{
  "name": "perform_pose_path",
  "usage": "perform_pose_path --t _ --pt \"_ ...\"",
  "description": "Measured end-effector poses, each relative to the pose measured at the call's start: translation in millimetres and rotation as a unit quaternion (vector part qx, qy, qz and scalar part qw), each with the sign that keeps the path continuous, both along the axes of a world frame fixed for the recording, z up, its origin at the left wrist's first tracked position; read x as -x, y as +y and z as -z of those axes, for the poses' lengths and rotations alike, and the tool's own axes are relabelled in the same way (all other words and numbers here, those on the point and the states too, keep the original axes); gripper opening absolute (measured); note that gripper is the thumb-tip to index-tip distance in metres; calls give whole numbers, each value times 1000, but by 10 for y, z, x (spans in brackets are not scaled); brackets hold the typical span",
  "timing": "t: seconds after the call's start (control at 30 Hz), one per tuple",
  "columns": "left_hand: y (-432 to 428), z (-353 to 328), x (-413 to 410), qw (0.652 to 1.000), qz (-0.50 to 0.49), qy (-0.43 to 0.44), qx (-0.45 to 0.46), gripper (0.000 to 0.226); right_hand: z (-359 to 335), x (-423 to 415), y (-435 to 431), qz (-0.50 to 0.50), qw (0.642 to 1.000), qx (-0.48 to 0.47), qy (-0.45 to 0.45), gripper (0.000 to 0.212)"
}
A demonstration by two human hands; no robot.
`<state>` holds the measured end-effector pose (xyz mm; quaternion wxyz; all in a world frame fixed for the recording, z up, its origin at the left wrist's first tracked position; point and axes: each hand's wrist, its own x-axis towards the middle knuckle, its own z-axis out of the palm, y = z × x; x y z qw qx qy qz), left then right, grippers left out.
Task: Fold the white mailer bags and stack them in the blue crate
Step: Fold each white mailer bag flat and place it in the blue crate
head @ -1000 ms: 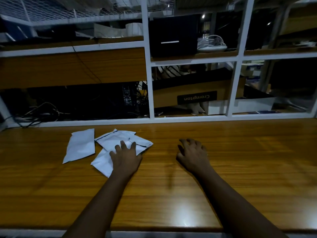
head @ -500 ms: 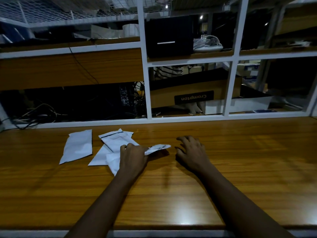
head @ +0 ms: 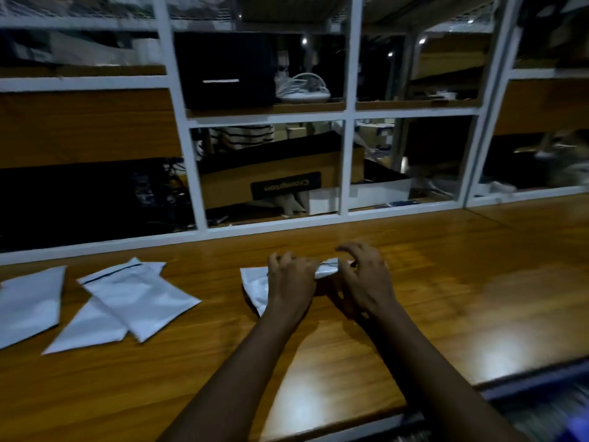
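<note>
One white mailer bag (head: 255, 287) lies crumpled on the wooden table (head: 446, 282) in front of me. My left hand (head: 291, 283) grips its middle, with the fingers curled over the top edge. My right hand (head: 366, 279) arches over the bag's right end, fingers spread and bent; I cannot tell whether they touch it. Three more white mailer bags lie flat at the left: one (head: 28, 304) at the frame's edge, and one with a dark strip (head: 140, 295) overlapping another (head: 89, 327). No blue crate is clearly in view.
A white-framed shelf unit (head: 345, 161) rises along the table's back edge, holding a cardboard box (head: 280, 180), a black box (head: 223, 71) and cables. The table's front edge (head: 430, 413) runs diagonally at the lower right, with a blurred floor beyond.
My left hand has dragged one bag right, away from the pile, to the table's middle. My right hand has lifted off the table and come over the bag's end. The view swung right.
</note>
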<state>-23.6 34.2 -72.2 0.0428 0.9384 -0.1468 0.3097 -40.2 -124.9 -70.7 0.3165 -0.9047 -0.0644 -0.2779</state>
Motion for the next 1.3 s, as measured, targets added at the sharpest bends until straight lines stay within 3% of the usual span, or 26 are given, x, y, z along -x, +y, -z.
perform_pose_path --t 0.13,0.3,0.47,0.6,0.77,1.03,1.13,1.3 --pt "-556 152 -129 996 87 23 -10 14 123 72 -394 99 992 16 82 40" --pt "-784 183 -211 981 134 136 -24 81 248 119 -680 237 955 60 170 31" --pt "-724 264 -322 966 114 225 -51 98 235 71 -645 291 930 104 199 33" --pt "-823 279 -354 964 140 219 -49 96 309 -65 -716 215 951 184 129 33" --pt "-920 244 -474 955 183 233 -21 54 369 -85 -919 216 932 215 198 32" --pt "-1188 287 -611 947 268 175 14 30 341 -225 -848 187 927 259 196 47" --pt "-1233 317 -649 954 247 167 -16 37 389 -248 -932 164 917 291 217 61" --pt "-1215 331 -681 947 175 249 -106 55 445 -318 -971 152 907 315 237 55"
